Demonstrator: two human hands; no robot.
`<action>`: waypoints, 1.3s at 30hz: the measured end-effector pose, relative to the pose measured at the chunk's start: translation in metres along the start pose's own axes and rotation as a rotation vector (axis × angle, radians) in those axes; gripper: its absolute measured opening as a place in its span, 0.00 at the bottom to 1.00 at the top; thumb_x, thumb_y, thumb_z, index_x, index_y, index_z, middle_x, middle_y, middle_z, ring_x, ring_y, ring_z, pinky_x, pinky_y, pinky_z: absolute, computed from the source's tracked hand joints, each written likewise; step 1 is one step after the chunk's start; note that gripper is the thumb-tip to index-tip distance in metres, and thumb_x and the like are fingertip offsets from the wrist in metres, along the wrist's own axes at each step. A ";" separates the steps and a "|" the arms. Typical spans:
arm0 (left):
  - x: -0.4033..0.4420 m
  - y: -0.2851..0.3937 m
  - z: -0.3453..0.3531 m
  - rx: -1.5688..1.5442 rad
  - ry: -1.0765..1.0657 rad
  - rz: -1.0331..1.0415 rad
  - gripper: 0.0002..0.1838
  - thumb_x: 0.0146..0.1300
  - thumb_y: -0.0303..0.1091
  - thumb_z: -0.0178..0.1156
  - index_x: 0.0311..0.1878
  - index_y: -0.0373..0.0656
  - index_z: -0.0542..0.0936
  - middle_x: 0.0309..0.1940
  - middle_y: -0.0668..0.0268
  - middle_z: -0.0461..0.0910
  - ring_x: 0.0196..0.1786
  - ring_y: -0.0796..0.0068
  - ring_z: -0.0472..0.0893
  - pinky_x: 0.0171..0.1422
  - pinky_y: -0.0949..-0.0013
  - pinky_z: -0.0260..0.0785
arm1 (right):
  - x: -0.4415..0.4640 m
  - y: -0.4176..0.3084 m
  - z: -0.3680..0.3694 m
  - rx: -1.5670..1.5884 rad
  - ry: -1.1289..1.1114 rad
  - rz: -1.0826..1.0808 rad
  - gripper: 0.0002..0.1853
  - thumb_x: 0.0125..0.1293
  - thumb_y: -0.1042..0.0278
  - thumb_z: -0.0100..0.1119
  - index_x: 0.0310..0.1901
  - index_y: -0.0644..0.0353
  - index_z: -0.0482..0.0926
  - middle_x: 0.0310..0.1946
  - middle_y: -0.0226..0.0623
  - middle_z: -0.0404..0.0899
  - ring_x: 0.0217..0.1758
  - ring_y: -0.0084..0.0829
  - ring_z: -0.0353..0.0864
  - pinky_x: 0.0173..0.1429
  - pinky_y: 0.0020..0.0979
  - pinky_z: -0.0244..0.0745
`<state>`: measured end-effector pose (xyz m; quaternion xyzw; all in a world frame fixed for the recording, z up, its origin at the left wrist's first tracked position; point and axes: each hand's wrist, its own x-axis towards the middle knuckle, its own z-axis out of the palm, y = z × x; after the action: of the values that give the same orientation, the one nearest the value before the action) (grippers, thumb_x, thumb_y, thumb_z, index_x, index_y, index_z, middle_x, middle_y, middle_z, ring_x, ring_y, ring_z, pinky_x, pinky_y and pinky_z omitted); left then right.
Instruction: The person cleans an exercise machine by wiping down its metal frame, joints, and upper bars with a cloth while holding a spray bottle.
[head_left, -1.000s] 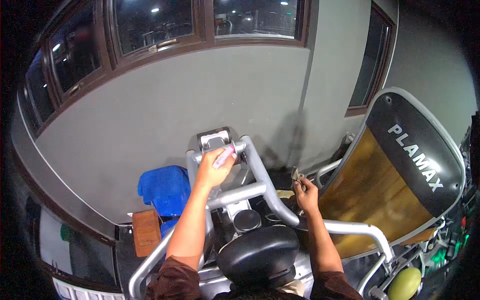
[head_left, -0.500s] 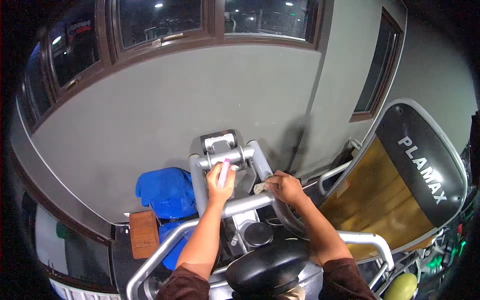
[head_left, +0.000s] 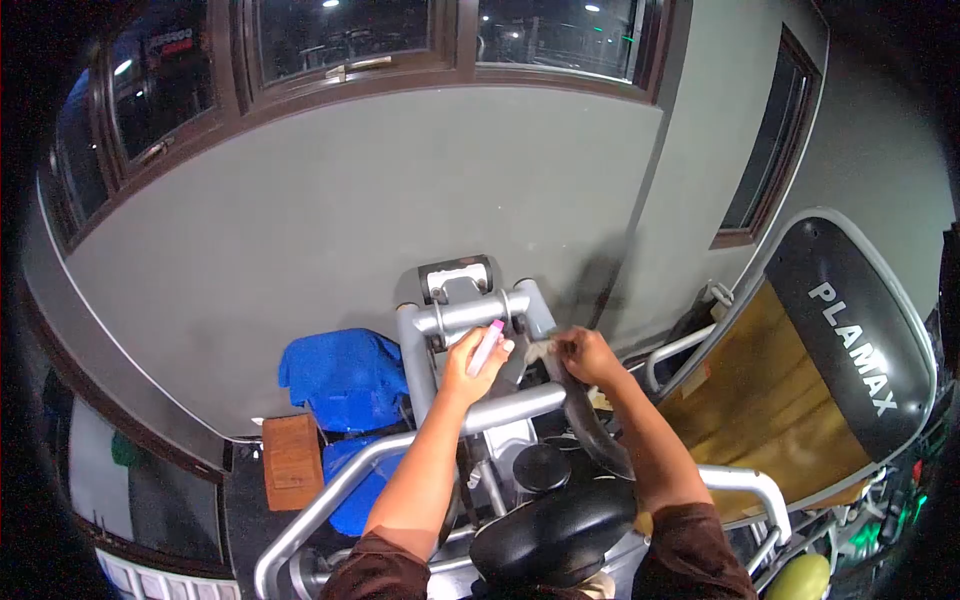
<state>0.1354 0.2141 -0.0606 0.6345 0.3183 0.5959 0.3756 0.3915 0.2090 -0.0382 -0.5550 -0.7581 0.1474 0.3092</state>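
The left grip (head_left: 464, 372) is closed around a pale tube (head_left: 484, 351), which lies slantwise between thumb and fingers with its pink end poking out beyond them, near the machine's silver crossbar (head_left: 462, 316). The right grip (head_left: 590, 356) pinches a pale cloth (head_left: 540, 352), bunched at the fingertips on the side toward the left hand, against the silver frame's right upright (head_left: 536, 308).

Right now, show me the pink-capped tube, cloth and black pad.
Pink-capped tube (head_left: 484, 352), head view: its pale body.
Cloth (head_left: 538, 352), head view: its pale end.
Black pad (head_left: 553, 535), head view: its top.
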 end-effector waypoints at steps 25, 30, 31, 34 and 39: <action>0.004 0.002 -0.009 0.184 -0.012 0.050 0.09 0.64 0.29 0.70 0.43 0.42 0.79 0.29 0.70 0.81 0.31 0.83 0.78 0.37 0.73 0.72 | 0.052 -0.044 0.030 -0.670 -0.066 0.056 0.12 0.71 0.59 0.55 0.48 0.46 0.86 0.51 0.39 0.83 0.55 0.46 0.87 0.52 0.48 0.85; 0.008 0.005 -0.010 0.220 0.002 0.098 0.10 0.61 0.27 0.69 0.43 0.39 0.78 0.31 0.60 0.83 0.34 0.70 0.85 0.40 0.65 0.77 | 0.051 -0.067 0.030 -0.834 -0.288 0.083 0.14 0.71 0.60 0.54 0.48 0.51 0.89 0.55 0.42 0.84 0.56 0.46 0.88 0.55 0.45 0.85; 0.008 0.007 -0.011 0.223 0.006 0.097 0.10 0.61 0.27 0.69 0.43 0.38 0.78 0.31 0.60 0.83 0.34 0.69 0.85 0.41 0.65 0.77 | 0.044 -0.071 0.030 -0.866 -0.307 0.058 0.14 0.70 0.62 0.55 0.47 0.52 0.89 0.54 0.44 0.85 0.54 0.47 0.89 0.54 0.45 0.85; 0.006 0.008 -0.012 0.226 0.015 0.104 0.10 0.61 0.27 0.69 0.42 0.38 0.78 0.32 0.59 0.83 0.34 0.67 0.85 0.41 0.65 0.76 | 0.032 -0.093 0.012 -0.843 -0.490 0.073 0.13 0.67 0.64 0.57 0.46 0.56 0.89 0.51 0.47 0.88 0.53 0.46 0.90 0.54 0.45 0.85; 0.005 0.011 -0.012 0.237 -0.009 0.053 0.10 0.62 0.28 0.68 0.42 0.38 0.78 0.34 0.56 0.83 0.36 0.62 0.86 0.43 0.62 0.77 | -0.001 -0.097 -0.030 -0.714 -0.594 0.106 0.16 0.65 0.59 0.60 0.51 0.50 0.88 0.46 0.46 0.89 0.54 0.48 0.89 0.58 0.49 0.83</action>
<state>0.1234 0.2135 -0.0482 0.6853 0.3681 0.5608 0.2836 0.3380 0.1711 0.0396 -0.5983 -0.7877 0.0452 -0.1393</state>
